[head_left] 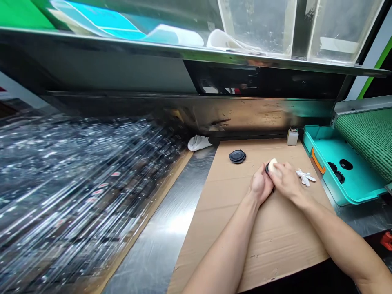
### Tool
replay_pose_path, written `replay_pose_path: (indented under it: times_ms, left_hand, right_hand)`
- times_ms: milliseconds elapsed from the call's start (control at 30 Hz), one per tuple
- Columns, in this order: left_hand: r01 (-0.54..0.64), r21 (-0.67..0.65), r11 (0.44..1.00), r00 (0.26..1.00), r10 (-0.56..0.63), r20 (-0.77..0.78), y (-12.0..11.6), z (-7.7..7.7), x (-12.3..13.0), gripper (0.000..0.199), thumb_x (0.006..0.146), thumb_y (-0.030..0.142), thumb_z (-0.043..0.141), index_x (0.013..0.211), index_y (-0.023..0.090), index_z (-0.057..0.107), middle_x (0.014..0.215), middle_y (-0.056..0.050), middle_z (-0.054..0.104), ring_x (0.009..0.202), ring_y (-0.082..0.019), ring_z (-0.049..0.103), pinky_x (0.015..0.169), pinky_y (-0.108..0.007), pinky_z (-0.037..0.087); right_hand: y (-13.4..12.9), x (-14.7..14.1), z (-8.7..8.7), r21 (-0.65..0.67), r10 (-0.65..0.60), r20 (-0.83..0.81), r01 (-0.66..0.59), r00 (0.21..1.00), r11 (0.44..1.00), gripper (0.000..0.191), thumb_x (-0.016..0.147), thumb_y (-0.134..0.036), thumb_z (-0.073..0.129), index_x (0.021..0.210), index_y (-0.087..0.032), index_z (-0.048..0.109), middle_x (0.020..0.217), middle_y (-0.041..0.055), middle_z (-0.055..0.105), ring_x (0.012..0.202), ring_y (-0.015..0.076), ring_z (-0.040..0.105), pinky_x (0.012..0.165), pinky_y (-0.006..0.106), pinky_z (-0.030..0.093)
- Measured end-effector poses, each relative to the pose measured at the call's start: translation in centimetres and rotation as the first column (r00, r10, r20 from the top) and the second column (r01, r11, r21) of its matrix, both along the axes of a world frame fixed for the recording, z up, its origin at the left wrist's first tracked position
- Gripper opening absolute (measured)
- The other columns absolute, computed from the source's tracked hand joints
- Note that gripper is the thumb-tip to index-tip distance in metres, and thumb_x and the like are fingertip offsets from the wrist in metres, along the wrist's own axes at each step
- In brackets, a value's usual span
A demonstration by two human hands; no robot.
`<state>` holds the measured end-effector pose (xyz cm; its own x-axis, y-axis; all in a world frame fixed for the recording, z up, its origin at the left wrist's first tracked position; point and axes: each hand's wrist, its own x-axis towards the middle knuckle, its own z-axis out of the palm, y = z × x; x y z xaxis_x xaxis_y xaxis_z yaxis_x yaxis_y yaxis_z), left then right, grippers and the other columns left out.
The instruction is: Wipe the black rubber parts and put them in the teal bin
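Above the cardboard sheet (226,212), my left hand (259,185) is closed around a small black round part (267,168), mostly hidden by the fingers. My right hand (287,179) pinches a white wad (272,164), which looks like a folded cloth, and presses it against that black part. A dark, roughly round piece (237,156), seemingly a stack of black parts, lies on the cardboard beyond my left hand. Small white finger-shaped pieces (305,177), perhaps finger cots, lie to the right of my right hand.
At right, a teal bin (339,200) with an orange latch holds several black round parts (346,164) below a green conveyor belt (367,134). A small bottle (292,136) stands at the back. Clear-wrapped trays (92,196) fill the left; a white cloth (198,143) lies beside them.
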<state>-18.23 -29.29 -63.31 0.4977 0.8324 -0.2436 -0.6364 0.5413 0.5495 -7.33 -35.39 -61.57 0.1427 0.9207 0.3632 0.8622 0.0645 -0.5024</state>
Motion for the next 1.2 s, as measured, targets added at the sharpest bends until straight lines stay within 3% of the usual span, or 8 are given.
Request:
replay_pose_path:
  times_ms: [100, 233, 333, 567, 833, 1067, 1133, 1200]
  left_hand:
    - [0.046, -0.013, 0.999, 0.999, -0.045, 0.008, -0.3, 0.0, -0.1, 0.046, 0.104, 0.039, 0.032, 0.106, 0.011, 0.069, 0.107, -0.016, 0.074, 0.098, -0.025, 0.071, 0.089, -0.038, 0.057]
    - [0.037, -0.004, 0.999, 0.999, -0.037, 0.004, -0.1, 0.0, -0.6, 0.042, 0.104, 0.031, 0.033, 0.109, 0.010, 0.069, 0.106, -0.016, 0.075, 0.103, -0.025, 0.071, 0.092, -0.037, 0.058]
    - [0.058, -0.037, 0.998, 0.998, -0.060, -0.035, 0.0, 0.0, -0.6, 0.041, 0.104, 0.030, 0.034, 0.108, 0.009, 0.069, 0.106, -0.017, 0.075, 0.103, -0.025, 0.072, 0.091, -0.036, 0.059]
    - [0.002, -0.103, 0.995, 0.999, -0.007, -0.045, 0.6, 0.7, -1.6, 0.036, 0.105, 0.030, 0.033, 0.110, 0.011, 0.063, 0.108, -0.019, 0.071, 0.096, -0.025, 0.072, 0.075, -0.035, 0.063]
    - [-0.002, -0.307, 0.952, 0.998, 0.019, 0.051, 1.7, 2.0, -3.7, 0.053, 0.106, 0.045, 0.022, 0.111, 0.008, 0.059, 0.094, -0.017, 0.067, 0.077, -0.018, 0.069, 0.057, -0.024, 0.061]
    - [-0.077, 0.203, 0.976, 0.923, 0.147, -0.356, 0.7, 0.8, -2.8, 0.006, 0.093, 0.019, 0.058, 0.090, 0.013, 0.058, 0.078, -0.008, 0.068, 0.060, -0.013, 0.066, 0.047, -0.016, 0.046]
    - [0.066, 0.314, 0.947, 0.840, 0.117, -0.530, 0.3, 1.0, -3.3, 0.014, 0.086, 0.025, 0.068, 0.089, 0.016, 0.058, 0.069, -0.002, 0.064, 0.051, -0.011, 0.061, 0.042, -0.016, 0.039]
    - [0.328, 0.355, 0.875, 0.673, 0.047, -0.738, -0.2, 1.8, -4.8, 0.022, 0.080, 0.034, 0.074, 0.088, 0.017, 0.061, 0.062, 0.000, 0.061, 0.043, -0.010, 0.054, 0.039, -0.018, 0.034]
  right_hand:
    - [-0.1, -1.4, -0.6, -0.010, 0.104, 0.101, -0.103, 0.989, 0.995, 0.026, 0.097, -0.031, 0.057, 0.118, -0.022, 0.068, 0.119, 0.0115, 0.060, 0.109, 0.0251, 0.055, 0.095, 0.035, 0.046]
    - [-0.1, -1.3, -0.1, -0.040, -0.011, 0.165, 0.018, 0.986, 0.999, 0.028, 0.099, -0.030, 0.052, 0.120, -0.020, 0.067, 0.118, 0.0143, 0.059, 0.109, 0.0280, 0.052, 0.094, 0.038, 0.046]
    - [-0.1, -0.9, -0.1, -0.067, 0.062, 0.218, -0.048, 0.974, 0.997, 0.030, 0.100, -0.031, 0.050, 0.123, -0.021, 0.066, 0.118, 0.0143, 0.060, 0.109, 0.0280, 0.052, 0.094, 0.037, 0.046]
    - [0.4, 2.4, -0.1, -0.159, -0.094, 0.256, 0.138, 0.962, 0.978, 0.027, 0.099, -0.032, 0.051, 0.112, -0.018, 0.069, 0.111, 0.0152, 0.061, 0.110, 0.0277, 0.053, 0.093, 0.035, 0.043]
    - [-0.2, 2.6, -0.1, -0.316, -0.017, 0.299, 0.116, 0.954, 0.942, 0.036, 0.094, -0.046, 0.056, 0.122, -0.025, 0.064, 0.110, 0.0102, 0.064, 0.105, 0.0277, 0.060, 0.085, 0.035, 0.043]
    - [0.5, 3.9, -0.5, -0.286, -0.116, 0.326, 0.215, 0.938, 0.934, 0.036, 0.097, -0.043, 0.049, 0.126, -0.025, 0.061, 0.116, 0.0118, 0.063, 0.111, 0.0300, 0.058, 0.086, 0.037, 0.044]
    - [0.9, 4.5, -0.6, -0.283, -0.138, 0.312, 0.231, 0.940, 0.931, 0.036, 0.097, -0.045, 0.049, 0.125, -0.025, 0.062, 0.117, 0.0118, 0.063, 0.113, 0.0300, 0.057, 0.088, 0.038, 0.045]
    - [1.1, 4.9, -0.9, -0.274, -0.149, 0.301, 0.235, 0.942, 0.932, 0.036, 0.097, -0.043, 0.050, 0.125, -0.024, 0.061, 0.118, 0.0122, 0.063, 0.113, 0.0300, 0.057, 0.089, 0.038, 0.045]
